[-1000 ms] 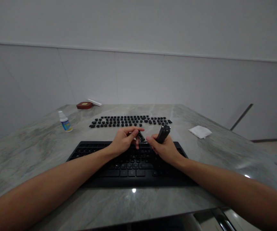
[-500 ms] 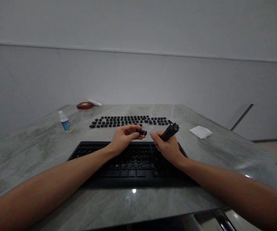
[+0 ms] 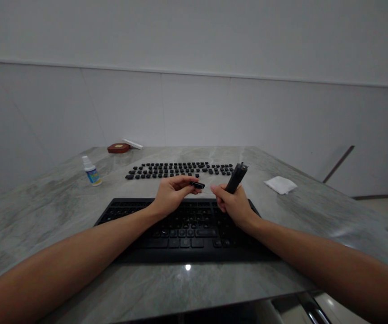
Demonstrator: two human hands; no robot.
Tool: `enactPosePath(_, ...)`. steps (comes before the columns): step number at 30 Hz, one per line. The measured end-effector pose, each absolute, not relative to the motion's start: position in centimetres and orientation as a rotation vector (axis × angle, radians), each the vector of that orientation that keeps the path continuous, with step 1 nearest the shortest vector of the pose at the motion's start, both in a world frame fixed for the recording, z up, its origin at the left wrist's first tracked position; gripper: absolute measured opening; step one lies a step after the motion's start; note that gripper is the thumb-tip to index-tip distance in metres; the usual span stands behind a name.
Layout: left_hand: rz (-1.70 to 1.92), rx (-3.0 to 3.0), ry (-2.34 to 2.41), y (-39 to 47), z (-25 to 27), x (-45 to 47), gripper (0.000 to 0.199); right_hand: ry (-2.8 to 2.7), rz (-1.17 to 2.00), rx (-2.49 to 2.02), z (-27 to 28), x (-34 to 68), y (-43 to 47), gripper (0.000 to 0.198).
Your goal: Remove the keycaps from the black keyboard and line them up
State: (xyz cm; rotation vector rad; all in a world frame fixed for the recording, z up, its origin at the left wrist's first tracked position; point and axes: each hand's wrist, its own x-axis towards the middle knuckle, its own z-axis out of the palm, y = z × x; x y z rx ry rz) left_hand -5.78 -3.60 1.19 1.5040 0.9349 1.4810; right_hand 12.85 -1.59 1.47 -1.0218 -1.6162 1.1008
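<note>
In the head view, my left hand (image 3: 172, 191) pinches a wide black keycap (image 3: 198, 185) between thumb and fingers, its hollow side partly showing. My right hand (image 3: 236, 204) is closed round a black-handled tool (image 3: 237, 176), tilted with its thick end up. From the low end of that tool a thin wire reaches toward the keycap; whether it touches I cannot tell. Both hands are above a black keyboard (image 3: 187, 255), whose keys are bare of caps over much of the middle. Beyond the hands, loose black keycaps (image 3: 170, 170) lie in rows on the table.
The grey marble-patterned table (image 3: 140, 292) runs back to a pale wall. On the left stands a white spray bottle (image 3: 92, 173) with a blue label. Behind it lie a reddish-brown case (image 3: 118, 148) and a white flat object (image 3: 133, 144). A folded white cloth (image 3: 281, 185) lies at right.
The black-handled tool in my right hand has tipped more upright and moved slightly left. My left hand and the keycap have barely moved.
</note>
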Motion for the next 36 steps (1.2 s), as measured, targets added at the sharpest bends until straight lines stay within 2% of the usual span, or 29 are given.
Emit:
enactPosePath(6, 1.457, 1.553, 0.975, -3.56, 1.33, -6.12, 0.017, -1.816, 0.857, -1.028, 1.33, 13.13, -1.49, 0.045)
enactPosePath(10, 1.389, 1.591, 0.99, -3.43, 1.31, -6.4, 0.024, -1.957, 0.6, -1.046, 1.17, 13.15, -1.41, 0.045)
enactPosePath(18, 1.352, 1.749, 1.013, -3.19, 1.11, -6.5, 0.032, -2.196, 0.268, -1.028, 1.56, 13.26, -1.89, 0.032)
enactPosePath(25, 1.223, 1.818, 1.083, -3.15, 0.91, -6.47, 0.037, -2.257, 0.177, -0.93, 1.58, 13.38, -2.05, 0.036)
enactPosePath(36, 1.019, 1.597, 0.996, -2.88, 0.69, -6.81, 0.039, -2.248, 0.155, -0.715, 1.36, 13.49, -1.99, 0.042)
